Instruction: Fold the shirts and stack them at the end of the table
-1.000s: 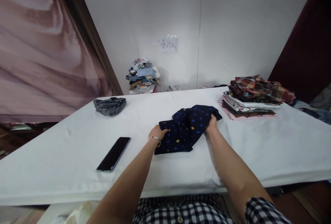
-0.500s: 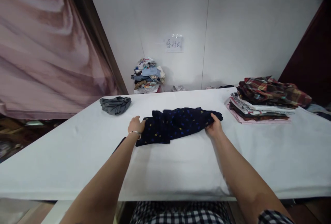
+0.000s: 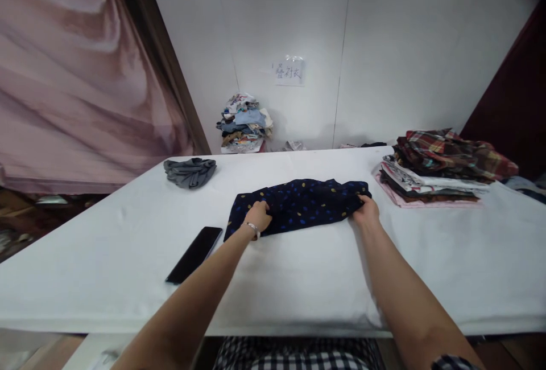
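A dark navy shirt point(image 3: 305, 205) with blue and yellow spots lies in a long folded strip across the middle of the white table. My left hand point(image 3: 259, 216), a bracelet at its wrist, rests on the strip's left part with fingers curled into the cloth. At the right end my right hand point(image 3: 365, 210) grips the edge, thumb on top and the other fingers partly hidden underneath. A black phone point(image 3: 195, 254) lies on the table beside my left forearm.
A bunched grey garment point(image 3: 190, 173) sits at the table's back left. Folded clothes point(image 3: 430, 185) are stacked at the right, plaid ones on top. Behind the white table point(image 3: 106, 279) stands another clothes pile point(image 3: 245, 125), near a paper sign point(image 3: 290, 72) on the wall.
My left hand has moved right, from the shirt's left end onto its body. The shirt's left part now lies flatter and continuous with the rest. My right hand shifted slightly right. The phone has come into view.
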`<act>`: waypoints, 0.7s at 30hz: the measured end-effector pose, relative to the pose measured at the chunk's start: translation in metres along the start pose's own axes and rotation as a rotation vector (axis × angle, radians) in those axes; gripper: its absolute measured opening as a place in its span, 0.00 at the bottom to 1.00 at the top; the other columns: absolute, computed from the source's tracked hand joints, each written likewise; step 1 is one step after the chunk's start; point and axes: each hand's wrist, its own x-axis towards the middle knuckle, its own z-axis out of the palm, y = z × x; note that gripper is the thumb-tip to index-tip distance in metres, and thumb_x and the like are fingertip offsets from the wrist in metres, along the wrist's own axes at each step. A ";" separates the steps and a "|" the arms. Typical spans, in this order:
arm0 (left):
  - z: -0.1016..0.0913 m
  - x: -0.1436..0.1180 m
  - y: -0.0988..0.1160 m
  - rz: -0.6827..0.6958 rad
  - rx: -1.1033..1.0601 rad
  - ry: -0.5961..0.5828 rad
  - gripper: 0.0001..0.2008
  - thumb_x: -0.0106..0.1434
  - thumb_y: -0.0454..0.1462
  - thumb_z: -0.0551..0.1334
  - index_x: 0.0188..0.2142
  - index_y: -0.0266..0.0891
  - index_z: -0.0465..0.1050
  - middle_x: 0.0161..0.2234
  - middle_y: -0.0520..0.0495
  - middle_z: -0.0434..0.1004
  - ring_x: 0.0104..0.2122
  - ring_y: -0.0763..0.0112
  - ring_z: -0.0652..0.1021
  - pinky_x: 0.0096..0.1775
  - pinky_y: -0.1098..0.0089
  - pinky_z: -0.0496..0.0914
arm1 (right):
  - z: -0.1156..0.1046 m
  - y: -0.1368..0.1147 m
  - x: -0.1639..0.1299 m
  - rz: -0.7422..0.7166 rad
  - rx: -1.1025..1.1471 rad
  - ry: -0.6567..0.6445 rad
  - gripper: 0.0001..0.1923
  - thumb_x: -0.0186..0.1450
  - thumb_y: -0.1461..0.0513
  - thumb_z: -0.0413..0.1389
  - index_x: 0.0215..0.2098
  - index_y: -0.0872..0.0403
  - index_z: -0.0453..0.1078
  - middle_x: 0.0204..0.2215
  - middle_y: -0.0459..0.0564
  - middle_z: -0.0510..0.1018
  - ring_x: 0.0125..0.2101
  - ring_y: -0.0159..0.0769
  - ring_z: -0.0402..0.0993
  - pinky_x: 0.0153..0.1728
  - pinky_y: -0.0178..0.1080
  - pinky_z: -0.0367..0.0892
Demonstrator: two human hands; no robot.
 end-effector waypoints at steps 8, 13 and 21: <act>-0.087 0.023 -0.040 -0.185 -0.229 0.066 0.10 0.55 0.40 0.59 0.34 0.38 0.71 0.32 0.45 0.77 0.33 0.67 0.78 0.32 0.71 0.72 | -0.004 0.003 0.006 -0.004 0.005 -0.021 0.10 0.54 0.73 0.49 0.29 0.55 0.67 0.25 0.43 0.77 0.26 0.32 0.76 0.32 0.38 0.76; -0.045 -0.005 -0.028 -0.090 -0.117 -0.014 0.31 0.51 0.58 0.60 0.45 0.38 0.70 0.41 0.38 0.77 0.43 0.54 0.76 0.44 0.60 0.70 | -0.001 -0.003 -0.001 0.036 0.037 0.054 0.09 0.52 0.72 0.50 0.29 0.56 0.68 0.24 0.44 0.76 0.24 0.32 0.75 0.28 0.36 0.75; 0.023 -0.014 0.006 0.080 0.202 0.032 0.19 0.59 0.42 0.57 0.51 0.44 0.68 0.50 0.38 0.70 0.49 0.55 0.72 0.44 0.62 0.68 | 0.002 -0.010 -0.011 0.058 0.004 0.064 0.09 0.53 0.71 0.49 0.29 0.56 0.68 0.24 0.45 0.76 0.23 0.32 0.74 0.28 0.37 0.75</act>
